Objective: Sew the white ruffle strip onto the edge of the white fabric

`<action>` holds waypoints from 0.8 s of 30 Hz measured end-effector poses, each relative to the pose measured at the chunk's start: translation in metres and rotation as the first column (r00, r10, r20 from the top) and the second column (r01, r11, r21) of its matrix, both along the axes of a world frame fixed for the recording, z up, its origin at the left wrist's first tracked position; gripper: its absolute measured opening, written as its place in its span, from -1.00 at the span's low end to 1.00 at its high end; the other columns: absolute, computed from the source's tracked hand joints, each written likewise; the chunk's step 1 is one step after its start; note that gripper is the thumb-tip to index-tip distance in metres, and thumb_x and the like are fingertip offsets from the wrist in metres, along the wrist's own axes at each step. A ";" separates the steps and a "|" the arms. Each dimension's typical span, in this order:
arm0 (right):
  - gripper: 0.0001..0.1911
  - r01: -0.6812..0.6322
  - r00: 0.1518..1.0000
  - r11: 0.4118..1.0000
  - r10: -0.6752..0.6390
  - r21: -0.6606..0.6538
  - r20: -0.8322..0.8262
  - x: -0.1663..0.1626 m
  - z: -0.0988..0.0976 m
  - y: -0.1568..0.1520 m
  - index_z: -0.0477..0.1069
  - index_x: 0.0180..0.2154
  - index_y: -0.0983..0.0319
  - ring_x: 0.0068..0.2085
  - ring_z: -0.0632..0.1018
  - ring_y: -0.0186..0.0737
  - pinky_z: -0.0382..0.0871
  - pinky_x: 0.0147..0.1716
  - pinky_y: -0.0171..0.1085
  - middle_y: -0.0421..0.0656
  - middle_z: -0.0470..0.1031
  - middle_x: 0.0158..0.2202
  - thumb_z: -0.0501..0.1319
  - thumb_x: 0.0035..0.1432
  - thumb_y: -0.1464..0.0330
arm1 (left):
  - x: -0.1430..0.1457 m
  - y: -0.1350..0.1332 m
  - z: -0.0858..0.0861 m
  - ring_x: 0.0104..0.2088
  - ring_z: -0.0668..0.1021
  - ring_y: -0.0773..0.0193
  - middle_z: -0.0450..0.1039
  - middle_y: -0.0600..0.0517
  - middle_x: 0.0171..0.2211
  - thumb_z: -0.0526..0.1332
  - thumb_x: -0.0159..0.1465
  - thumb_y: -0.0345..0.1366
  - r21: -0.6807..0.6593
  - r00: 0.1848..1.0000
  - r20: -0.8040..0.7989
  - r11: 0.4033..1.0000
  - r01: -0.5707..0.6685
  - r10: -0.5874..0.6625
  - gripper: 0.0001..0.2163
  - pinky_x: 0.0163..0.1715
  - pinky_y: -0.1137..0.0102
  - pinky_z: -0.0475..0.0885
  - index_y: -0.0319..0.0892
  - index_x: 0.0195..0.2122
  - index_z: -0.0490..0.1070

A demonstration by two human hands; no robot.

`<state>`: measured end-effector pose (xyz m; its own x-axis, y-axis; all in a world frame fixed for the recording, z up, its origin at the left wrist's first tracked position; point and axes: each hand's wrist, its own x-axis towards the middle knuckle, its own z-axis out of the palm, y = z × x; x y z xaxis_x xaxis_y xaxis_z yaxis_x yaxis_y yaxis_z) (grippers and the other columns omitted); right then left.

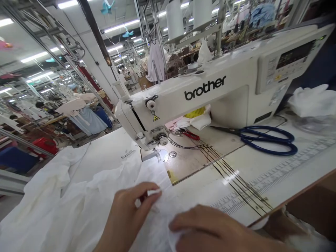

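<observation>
Left grip clamped on the white fabric, right grip lying on it, closure unclear

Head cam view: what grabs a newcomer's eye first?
The white Brother sewing machine dominates the upper right, with its needle end near the centre. To its right on the table lie blue-handled scissors. At the bottom, the left hand and right hand are on white fabric spread across the lower left.

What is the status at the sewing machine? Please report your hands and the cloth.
Left hand pinching edge of white cloth. Right hand on the cloth, fingers curled. Scissors beside the sewing machine, apart from the cloth.
</observation>
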<state>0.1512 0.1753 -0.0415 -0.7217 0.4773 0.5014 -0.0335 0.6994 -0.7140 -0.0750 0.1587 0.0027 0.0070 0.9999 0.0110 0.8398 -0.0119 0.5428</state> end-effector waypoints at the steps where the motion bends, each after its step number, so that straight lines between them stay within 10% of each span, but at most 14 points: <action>1: -0.84 0.053 0.998 0.997 -0.054 0.048 0.037 -0.004 0.004 0.011 0.37 -0.10 0.21 0.01 0.45 -0.28 0.32 0.01 -0.38 -0.14 0.41 0.03 0.10 0.33 0.32 | -0.005 0.016 -0.003 -0.46 0.51 0.34 0.53 0.09 -0.42 0.18 0.23 -0.15 0.084 0.996 -0.074 0.995 0.062 -0.055 -0.82 -0.44 0.49 0.37 -0.08 -0.32 0.52; 6: -0.60 0.100 0.966 0.933 -0.174 0.346 0.190 -0.045 -0.011 0.062 0.39 -0.22 0.32 -0.03 0.42 0.00 0.34 -0.04 -0.07 0.01 0.42 -0.07 0.29 0.13 0.10 | -0.023 0.071 -0.027 -0.33 0.52 0.31 0.50 0.04 -0.33 0.13 0.27 -0.28 0.227 0.981 -0.152 0.962 0.153 -0.120 -0.86 -0.30 0.46 0.39 -0.13 -0.32 0.48; 13: -0.69 0.129 0.949 0.845 -0.256 0.520 0.181 -0.064 -0.038 0.087 0.33 -0.16 0.27 -0.06 0.45 -0.10 0.36 -0.12 -0.17 0.03 0.42 -0.04 0.19 0.24 0.15 | -0.018 0.043 -0.043 -0.41 0.48 0.31 0.45 0.08 -0.43 0.16 0.24 -0.14 0.077 0.988 0.100 0.989 -0.128 0.120 -0.80 -0.39 0.48 0.35 -0.10 -0.43 0.47; 24: -0.72 0.416 0.894 0.675 -0.428 0.609 -0.136 -0.066 -0.054 0.059 0.32 -0.21 0.19 -0.21 0.49 -0.19 0.32 -0.34 -0.25 -0.15 0.51 -0.12 -0.14 0.38 0.45 | -0.006 0.053 -0.037 -0.50 0.45 0.32 0.44 0.12 -0.53 0.15 0.18 0.02 -0.046 0.952 0.018 0.952 -0.303 0.304 -0.70 -0.46 0.45 0.28 -0.11 -0.40 0.47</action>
